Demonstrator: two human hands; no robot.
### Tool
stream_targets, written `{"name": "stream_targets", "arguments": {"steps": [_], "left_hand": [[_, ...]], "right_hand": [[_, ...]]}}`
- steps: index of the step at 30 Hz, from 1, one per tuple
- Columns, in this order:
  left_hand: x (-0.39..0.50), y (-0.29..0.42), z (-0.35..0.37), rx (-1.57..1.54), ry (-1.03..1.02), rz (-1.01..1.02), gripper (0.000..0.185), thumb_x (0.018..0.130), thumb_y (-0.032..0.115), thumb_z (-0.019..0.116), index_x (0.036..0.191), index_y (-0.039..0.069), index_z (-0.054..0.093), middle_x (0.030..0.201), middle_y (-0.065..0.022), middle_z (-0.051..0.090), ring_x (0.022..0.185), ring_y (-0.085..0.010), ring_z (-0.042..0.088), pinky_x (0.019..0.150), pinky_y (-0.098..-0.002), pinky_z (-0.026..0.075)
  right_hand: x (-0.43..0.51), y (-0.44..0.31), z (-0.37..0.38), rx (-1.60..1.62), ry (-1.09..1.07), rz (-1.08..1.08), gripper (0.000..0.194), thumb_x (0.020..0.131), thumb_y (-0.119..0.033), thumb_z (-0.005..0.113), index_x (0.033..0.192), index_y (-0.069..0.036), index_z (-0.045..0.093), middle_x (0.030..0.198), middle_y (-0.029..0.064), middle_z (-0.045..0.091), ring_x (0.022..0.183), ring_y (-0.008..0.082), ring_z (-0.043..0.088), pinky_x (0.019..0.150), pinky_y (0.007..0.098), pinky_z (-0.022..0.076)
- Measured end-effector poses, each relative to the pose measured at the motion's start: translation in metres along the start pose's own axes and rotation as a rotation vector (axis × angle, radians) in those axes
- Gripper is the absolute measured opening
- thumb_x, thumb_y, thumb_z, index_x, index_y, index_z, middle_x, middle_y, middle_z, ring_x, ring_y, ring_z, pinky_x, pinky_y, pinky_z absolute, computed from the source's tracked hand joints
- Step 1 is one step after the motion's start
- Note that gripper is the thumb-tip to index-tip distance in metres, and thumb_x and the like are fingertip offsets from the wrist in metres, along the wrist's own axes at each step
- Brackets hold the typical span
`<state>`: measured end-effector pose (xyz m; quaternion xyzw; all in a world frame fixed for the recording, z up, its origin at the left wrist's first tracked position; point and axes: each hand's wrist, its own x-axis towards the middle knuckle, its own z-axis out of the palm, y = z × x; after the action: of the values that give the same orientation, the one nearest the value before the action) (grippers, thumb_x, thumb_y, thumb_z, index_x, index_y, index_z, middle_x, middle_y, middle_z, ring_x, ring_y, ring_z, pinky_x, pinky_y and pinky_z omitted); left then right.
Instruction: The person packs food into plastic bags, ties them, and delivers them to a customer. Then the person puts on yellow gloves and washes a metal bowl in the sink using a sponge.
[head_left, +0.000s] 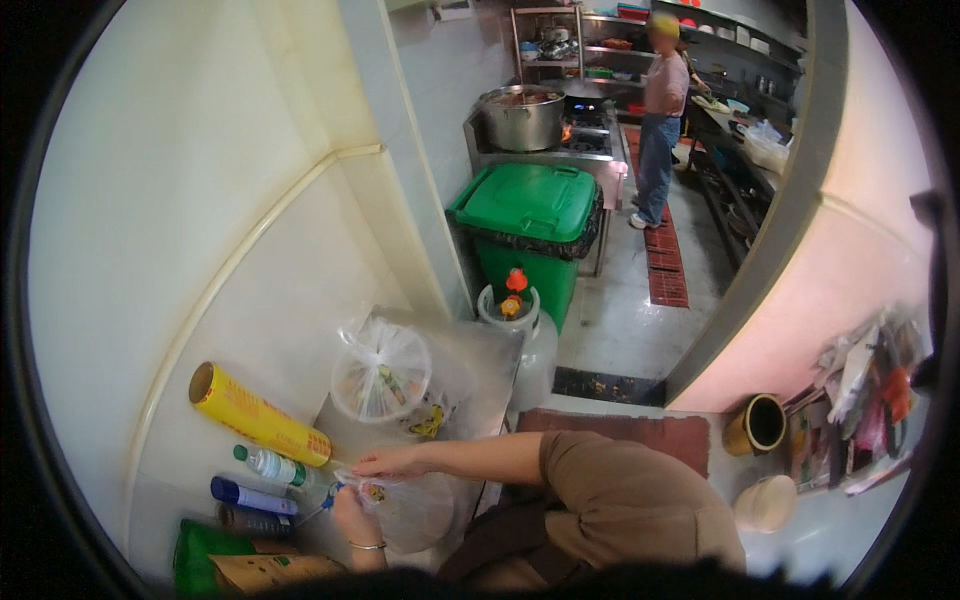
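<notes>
At the metal table (480, 367), my right hand (386, 461) pinches the gathered top of a clear plastic bag (416, 510). My left hand (356, 517), with a bracelet at its wrist, grips the same bag from the near side, beside a small blue item. The bag is around a round, pale container, whose contents are hard to make out. Behind my right hand stands a round tub in a knotted clear bag (382, 375), with food showing through it. My fingertips are partly hidden by the plastic.
Along the wall lie a yellow film roll (259, 416), a green-capped bottle (274, 465) and a blue canister (251, 495). Beyond the table are a gas cylinder (536, 367) and a green lidded bin (532, 202). A large steel pot (523, 120) sits on a stove; a person (660, 127) stands nearby.
</notes>
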<state>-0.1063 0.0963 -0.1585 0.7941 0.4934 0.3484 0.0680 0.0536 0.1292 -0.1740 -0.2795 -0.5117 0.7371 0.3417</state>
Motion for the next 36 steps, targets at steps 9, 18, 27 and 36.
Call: {"name": "stream_targets", "arguments": {"steps": [9,18,27,36], "left_hand": [[-0.028,0.022,-0.005,0.100,0.051,0.200,0.020,0.068,0.011,0.065,0.069,0.002,0.046,0.080,-0.0149,0.047,0.079,-0.0341,0.044,0.070,-0.0452,0.035],[-0.112,0.028,0.008,0.191,-0.048,0.131,0.018,0.070,0.013,0.063,0.066,0.004,0.048,0.071,-0.0126,0.044,0.068,-0.0319,0.044,0.061,-0.0409,0.034],[-0.151,-0.002,0.018,0.154,-0.244,0.155,0.015,0.073,0.009,0.060,0.064,0.002,0.050,0.069,-0.0146,0.045,0.069,-0.0329,0.046,0.059,-0.0416,0.036],[-0.163,-0.027,-0.018,-0.418,0.089,-0.605,0.018,0.080,0.007,0.057,0.068,-0.003,0.048,0.067,-0.0085,0.043,0.062,-0.0217,0.044,0.056,-0.0300,0.036]], "right_hand": [[0.025,0.011,-0.006,-0.303,0.284,-0.241,0.018,0.085,-0.020,0.052,0.079,-0.004,0.056,0.068,0.0017,0.054,0.061,0.0088,0.049,0.054,0.0235,0.0399],[0.064,0.017,-0.004,0.297,0.360,0.107,0.016,0.083,-0.015,0.046,0.069,-0.007,0.047,0.054,0.0021,0.044,0.042,0.0111,0.038,0.037,0.0269,0.0274],[0.092,0.080,-0.051,-0.212,0.782,0.146,0.014,0.076,-0.013,0.049,0.066,-0.003,0.051,0.054,0.0072,0.050,0.049,0.0150,0.050,0.041,0.0294,0.0367],[0.030,0.121,-0.057,0.672,0.788,0.238,0.012,0.071,-0.007,0.055,0.061,-0.007,0.049,0.053,0.0046,0.045,0.047,0.0148,0.042,0.041,0.0272,0.0326]]}}
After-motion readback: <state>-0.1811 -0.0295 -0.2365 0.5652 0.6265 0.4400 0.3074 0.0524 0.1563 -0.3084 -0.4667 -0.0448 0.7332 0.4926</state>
